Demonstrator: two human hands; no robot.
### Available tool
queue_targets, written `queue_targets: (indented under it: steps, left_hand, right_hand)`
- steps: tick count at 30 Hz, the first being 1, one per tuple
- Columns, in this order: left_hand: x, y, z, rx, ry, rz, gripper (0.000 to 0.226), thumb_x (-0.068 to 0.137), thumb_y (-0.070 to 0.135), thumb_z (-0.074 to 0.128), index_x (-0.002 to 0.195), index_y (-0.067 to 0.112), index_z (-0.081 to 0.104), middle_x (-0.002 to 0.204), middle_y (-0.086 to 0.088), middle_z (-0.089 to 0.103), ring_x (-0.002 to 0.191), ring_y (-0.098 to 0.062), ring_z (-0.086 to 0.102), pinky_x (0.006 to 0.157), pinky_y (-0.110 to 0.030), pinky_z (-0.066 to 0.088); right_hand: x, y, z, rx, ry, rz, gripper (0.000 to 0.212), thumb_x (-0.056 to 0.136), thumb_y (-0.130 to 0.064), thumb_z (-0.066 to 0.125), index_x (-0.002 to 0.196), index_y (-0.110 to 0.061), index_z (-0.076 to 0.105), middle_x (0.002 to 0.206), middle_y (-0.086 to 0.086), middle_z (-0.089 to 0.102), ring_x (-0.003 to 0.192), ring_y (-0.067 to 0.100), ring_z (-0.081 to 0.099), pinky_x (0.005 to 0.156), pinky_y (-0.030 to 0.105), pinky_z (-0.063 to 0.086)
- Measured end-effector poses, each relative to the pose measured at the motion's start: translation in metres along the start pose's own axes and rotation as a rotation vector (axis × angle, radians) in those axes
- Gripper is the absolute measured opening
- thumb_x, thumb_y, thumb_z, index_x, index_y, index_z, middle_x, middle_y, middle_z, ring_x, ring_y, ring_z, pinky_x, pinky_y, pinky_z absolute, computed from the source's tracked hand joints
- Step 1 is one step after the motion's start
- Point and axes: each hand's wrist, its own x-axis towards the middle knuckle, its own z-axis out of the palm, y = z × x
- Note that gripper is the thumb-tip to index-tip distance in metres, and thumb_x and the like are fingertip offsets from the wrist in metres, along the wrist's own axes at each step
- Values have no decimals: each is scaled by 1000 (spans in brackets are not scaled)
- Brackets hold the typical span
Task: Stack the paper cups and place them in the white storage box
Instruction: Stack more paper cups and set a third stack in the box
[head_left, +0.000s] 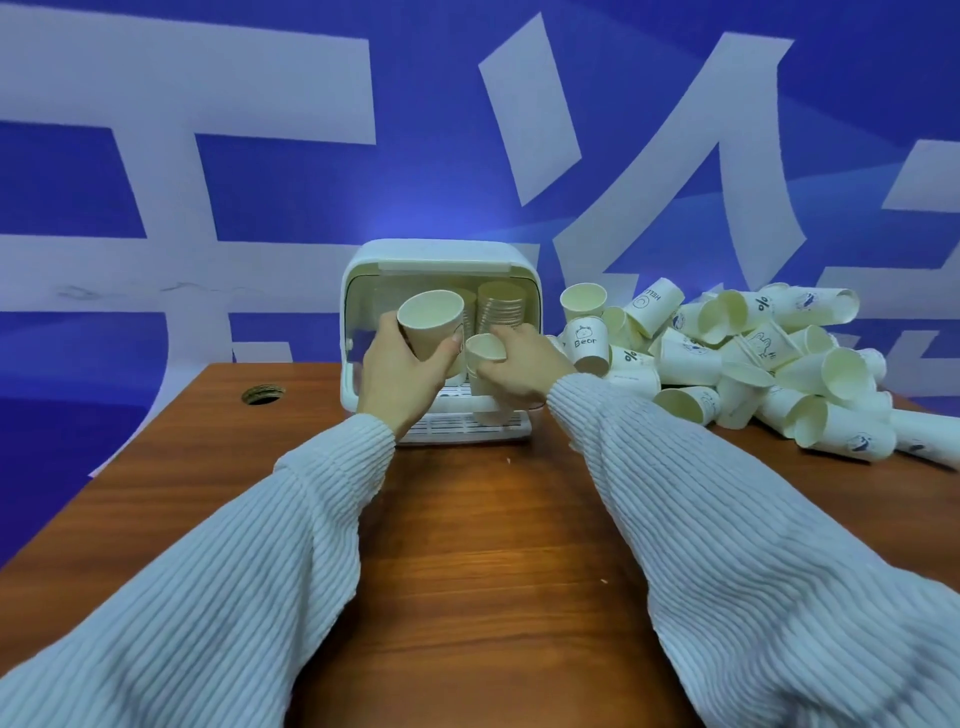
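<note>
The wooden table (467, 545) lies bare on the near side of the white storage box (441, 260), which stands open-fronted with stacks (501, 306) inside. The left hand (400, 374) grips a smooth paper cup (431, 325), mouth tilted. The right hand (519, 364) curls around seemingly several nested cups (485, 348). A loose heap of cups (727, 353) lies right.

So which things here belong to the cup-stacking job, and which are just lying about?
Job:
left hand gripping a paper cup
right hand gripping a cup stack
loose cup pile
white storage box

Lying about:
table's cable hole
blue backdrop
</note>
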Motion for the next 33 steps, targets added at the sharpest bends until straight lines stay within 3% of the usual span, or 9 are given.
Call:
queue_targets:
  steps: [3, 8, 14, 18, 21, 24, 26, 30, 33]
  left_hand:
    - [5, -2, 2, -21, -1, -5, 59, 87, 53, 74, 131, 22, 48, 119, 9, 61, 110, -12, 56, 86, -26, 42]
    - [13, -2, 4, -58, -35, 29, 82, 81, 58, 68, 148, 36, 27, 135, 0, 60, 121, -24, 58, 105, -51, 47]
    - [33, 12, 21, 2, -109, 151, 76, 84, 37, 76, 148, 19, 39, 143, -5, 51, 126, -22, 52, 105, -38, 44]
    - [38, 17, 37, 37, -200, 154, 74, 83, 36, 77, 145, 19, 39, 141, -4, 52, 120, -18, 52, 100, -32, 42]
    - [36, 11, 44, 169, -332, 149, 82, 79, 45, 72, 149, 21, 38, 144, -8, 52, 129, -26, 52, 106, -37, 42]
    - [32, 7, 49, 381, -450, 106, 91, 73, 60, 51, 154, 22, 37, 149, -13, 44, 137, -34, 45, 109, -48, 43]
    - [32, 7, 50, 457, -520, 93, 90, 77, 64, 38, 157, 21, 36, 156, -13, 36, 142, -35, 38, 112, -52, 38]
    - [40, 0, 55, 514, -600, 164, 88, 82, 63, 13, 155, 19, 37, 165, -14, 28, 152, -34, 26, 122, -52, 25]
    - [47, 0, 58, 617, -666, 162, 91, 84, 60, 10, 158, 12, 32, 166, -16, 26, 153, -34, 26, 122, -51, 25]
  right_hand:
    - [-2, 0, 7, -39, -82, -2, 76, 92, -60, 46, 157, -23, 34, 160, 19, 35, 145, 39, 37, 116, 54, 35]
    - [-8, 0, 14, -85, -98, -16, 76, 78, -63, 43, 143, -24, 45, 152, 16, 44, 134, 38, 47, 109, 51, 40]
    - [-14, 1, 15, 109, -12, -34, 74, 81, -57, 53, 147, -29, 36, 146, 5, 54, 131, 33, 54, 106, 52, 46]
    - [-7, 12, 23, 282, 17, -2, 110, 63, -61, 56, 155, -54, -4, 154, 1, 51, 131, 33, 57, 104, 52, 51]
    - [1, 20, 28, 345, -14, 5, 122, 68, -55, 63, 131, -70, -40, 165, 6, 38, 131, 31, 58, 104, 51, 52]
    - [-1, 20, 26, 355, -40, -23, 119, 72, -31, 58, 148, -55, -31, 169, 4, 28, 130, 31, 58, 104, 49, 52]
    - [0, 22, 25, 407, -44, -36, 119, 75, -27, 60, 155, -46, -25, 168, 6, 30, 130, 28, 58, 106, 48, 51]
    - [-14, 27, 17, 617, -43, -94, 109, 92, -12, 68, 164, -28, -13, 164, 7, 32, 141, 7, 37, 115, 31, 39]
    - [-26, 33, 11, 699, 91, -87, 99, 94, -17, 68, 166, -29, 0, 158, 1, 40, 141, 6, 39, 117, 33, 39]
